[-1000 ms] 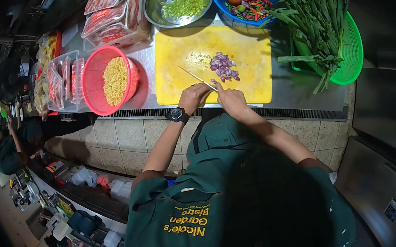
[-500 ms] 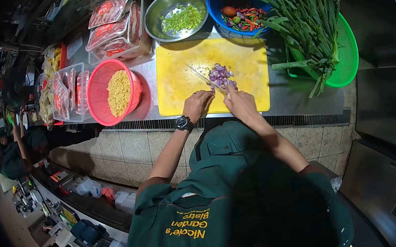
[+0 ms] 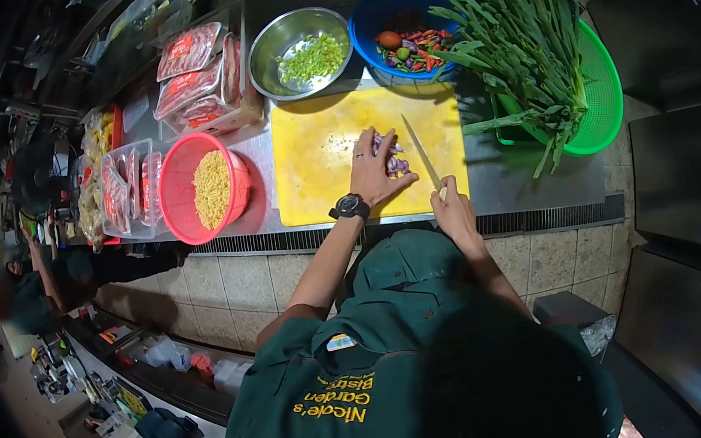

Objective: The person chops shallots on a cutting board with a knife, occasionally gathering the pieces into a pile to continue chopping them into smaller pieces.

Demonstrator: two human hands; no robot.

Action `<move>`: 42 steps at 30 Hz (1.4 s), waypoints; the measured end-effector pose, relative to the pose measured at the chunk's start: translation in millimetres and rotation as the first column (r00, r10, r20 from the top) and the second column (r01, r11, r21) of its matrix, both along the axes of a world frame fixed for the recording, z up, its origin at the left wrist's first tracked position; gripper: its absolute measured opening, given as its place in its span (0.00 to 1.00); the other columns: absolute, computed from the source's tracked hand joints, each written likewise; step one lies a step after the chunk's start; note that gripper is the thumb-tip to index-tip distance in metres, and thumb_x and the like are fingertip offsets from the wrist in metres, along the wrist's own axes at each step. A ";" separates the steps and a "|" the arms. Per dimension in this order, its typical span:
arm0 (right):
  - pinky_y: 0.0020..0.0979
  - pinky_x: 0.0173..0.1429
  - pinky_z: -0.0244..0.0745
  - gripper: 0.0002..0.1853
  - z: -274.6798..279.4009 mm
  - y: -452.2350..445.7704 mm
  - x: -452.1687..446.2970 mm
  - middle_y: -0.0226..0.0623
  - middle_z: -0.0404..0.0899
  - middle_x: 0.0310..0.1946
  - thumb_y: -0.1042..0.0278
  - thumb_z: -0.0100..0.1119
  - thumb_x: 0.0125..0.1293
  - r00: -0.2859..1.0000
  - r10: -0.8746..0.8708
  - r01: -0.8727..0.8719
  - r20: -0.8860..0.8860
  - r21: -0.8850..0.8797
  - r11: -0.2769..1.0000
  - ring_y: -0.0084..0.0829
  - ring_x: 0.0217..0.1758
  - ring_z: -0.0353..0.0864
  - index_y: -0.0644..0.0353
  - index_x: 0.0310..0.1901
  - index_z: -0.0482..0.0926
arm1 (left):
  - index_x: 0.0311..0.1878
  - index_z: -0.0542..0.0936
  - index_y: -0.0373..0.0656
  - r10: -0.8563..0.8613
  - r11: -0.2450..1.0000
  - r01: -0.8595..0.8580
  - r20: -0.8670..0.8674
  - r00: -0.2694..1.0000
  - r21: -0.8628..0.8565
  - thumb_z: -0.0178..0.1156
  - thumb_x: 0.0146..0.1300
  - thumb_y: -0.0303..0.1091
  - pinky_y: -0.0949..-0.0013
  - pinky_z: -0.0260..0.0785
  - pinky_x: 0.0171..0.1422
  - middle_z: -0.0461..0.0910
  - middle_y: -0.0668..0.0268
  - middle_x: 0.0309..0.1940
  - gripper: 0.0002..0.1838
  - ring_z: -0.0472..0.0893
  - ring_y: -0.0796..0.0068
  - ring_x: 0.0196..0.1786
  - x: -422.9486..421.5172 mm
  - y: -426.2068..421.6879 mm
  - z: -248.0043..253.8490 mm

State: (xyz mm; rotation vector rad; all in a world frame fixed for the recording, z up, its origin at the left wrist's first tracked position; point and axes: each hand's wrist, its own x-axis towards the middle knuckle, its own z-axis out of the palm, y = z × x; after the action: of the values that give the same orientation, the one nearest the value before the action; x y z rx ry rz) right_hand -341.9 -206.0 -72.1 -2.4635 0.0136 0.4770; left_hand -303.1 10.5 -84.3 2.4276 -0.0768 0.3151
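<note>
My left hand [image 3: 376, 172], with a black watch at its wrist, lies with fingers spread over the sliced purple onion [image 3: 397, 164] on the yellow cutting board [image 3: 309, 159]. Part of the onion is hidden beneath the fingers. To its right, my right hand [image 3: 454, 210] grips the pale handle of a knife [image 3: 421, 151] near the board's front edge. The blade points away from me and slightly left, apart from the onion. Small light bits lie on the board left of my fingers.
Behind the board are a steel bowl [image 3: 296, 23] of chopped greens and a blue basin [image 3: 364, 36] with chilies. Left stand a pink basket [image 3: 176, 187] of yellow crumbly food and packed meat [image 3: 189, 49]. Right, leafy stalks [image 3: 521, 44] lie on a green basket [image 3: 607, 94]. Another person [image 3: 39, 289] is far left.
My left hand has opened and moved forward and right over the onion. The knife in my right hand has swung clear to the right, its tip now pointing away.
</note>
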 end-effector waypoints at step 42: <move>0.58 0.46 0.77 0.16 11.8 -21.2 11.6 0.54 0.85 0.31 0.60 0.57 0.74 0.983 0.183 -0.182 -0.006 0.094 0.979 0.62 0.39 0.85 0.53 0.57 0.66 | 0.52 0.87 0.49 -0.170 0.985 0.166 -0.137 0.976 -0.043 0.66 0.65 0.31 0.57 0.79 0.57 0.86 0.60 0.49 0.13 0.85 0.55 0.51 -11.2 18.6 18.7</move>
State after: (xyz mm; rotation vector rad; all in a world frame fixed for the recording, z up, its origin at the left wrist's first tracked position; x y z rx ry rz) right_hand -330.4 -227.2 -60.3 -2.3806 -0.2261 0.5618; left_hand -314.2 29.1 -65.6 2.3862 -0.2117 0.0679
